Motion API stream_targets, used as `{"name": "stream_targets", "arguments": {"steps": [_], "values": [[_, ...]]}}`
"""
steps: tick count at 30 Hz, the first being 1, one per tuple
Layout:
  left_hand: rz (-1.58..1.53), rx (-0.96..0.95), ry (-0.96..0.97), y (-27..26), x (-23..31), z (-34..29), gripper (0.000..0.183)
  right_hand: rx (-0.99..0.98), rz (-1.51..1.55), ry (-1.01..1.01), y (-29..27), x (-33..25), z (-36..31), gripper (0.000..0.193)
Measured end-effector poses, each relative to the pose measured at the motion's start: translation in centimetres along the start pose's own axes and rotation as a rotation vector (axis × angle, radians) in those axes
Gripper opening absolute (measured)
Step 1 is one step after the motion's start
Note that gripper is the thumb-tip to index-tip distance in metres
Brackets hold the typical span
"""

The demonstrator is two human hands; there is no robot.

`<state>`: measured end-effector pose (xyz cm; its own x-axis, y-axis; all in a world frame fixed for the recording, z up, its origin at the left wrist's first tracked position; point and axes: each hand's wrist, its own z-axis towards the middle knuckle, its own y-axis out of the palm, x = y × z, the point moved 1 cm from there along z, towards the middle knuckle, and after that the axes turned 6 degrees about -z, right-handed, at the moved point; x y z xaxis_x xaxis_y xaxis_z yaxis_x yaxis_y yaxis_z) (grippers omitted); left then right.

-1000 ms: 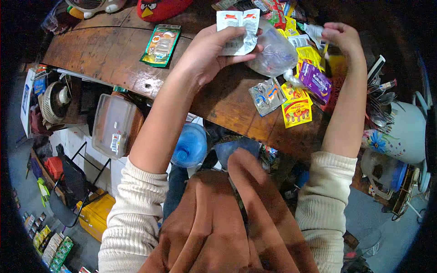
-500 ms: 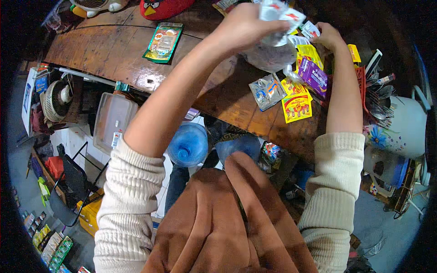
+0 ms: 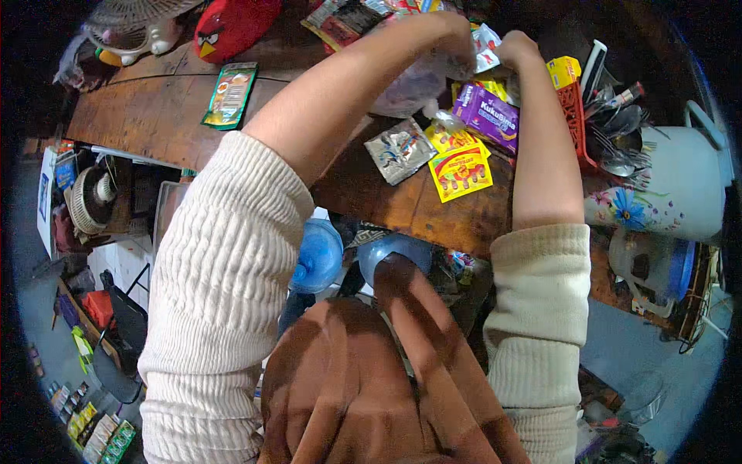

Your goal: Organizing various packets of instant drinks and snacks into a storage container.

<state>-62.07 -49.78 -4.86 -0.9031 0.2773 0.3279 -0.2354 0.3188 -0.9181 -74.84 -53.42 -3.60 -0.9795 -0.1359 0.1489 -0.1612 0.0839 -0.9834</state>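
My left hand (image 3: 457,40) is bent down over the far part of the wooden table, beside a clear plastic bag (image 3: 411,87); its fingers are hidden behind the hand. Close on its right, my right hand (image 3: 518,49) has curled fingers at the edge of a small white sachet (image 3: 485,48) with red print, which it seems to pinch. Nearer to me lie a purple packet (image 3: 487,117), yellow sachets (image 3: 461,172) with red print and a silver sachet (image 3: 399,151).
A green-edged pouch (image 3: 230,96) lies on the table's left part, near a red plush toy (image 3: 232,29). Darker packets (image 3: 344,23) are at the far side. On the right stand a red basket (image 3: 570,116), cutlery (image 3: 618,147) and a flowered white container (image 3: 665,185). Blue bottles (image 3: 317,255) are below the table edge.
My left hand has come down from its raised position; the white sachets it held are no longer visible in it. The view has shifted, so the table things appear further left.
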Motion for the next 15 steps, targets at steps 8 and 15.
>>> {"name": "stream_targets", "arguments": {"steps": [8,15], "values": [[-0.208,-0.062,-0.057,-0.5,-0.4,-3.4,0.054,0.006,-0.004,0.284,-4.3,-3.7,-7.7,0.036],[-1.646,0.447,0.223,-1.5,-2.3,-16.8,0.042,-0.024,-0.172,0.032,-0.3,-1.2,-7.3,0.029]]}}
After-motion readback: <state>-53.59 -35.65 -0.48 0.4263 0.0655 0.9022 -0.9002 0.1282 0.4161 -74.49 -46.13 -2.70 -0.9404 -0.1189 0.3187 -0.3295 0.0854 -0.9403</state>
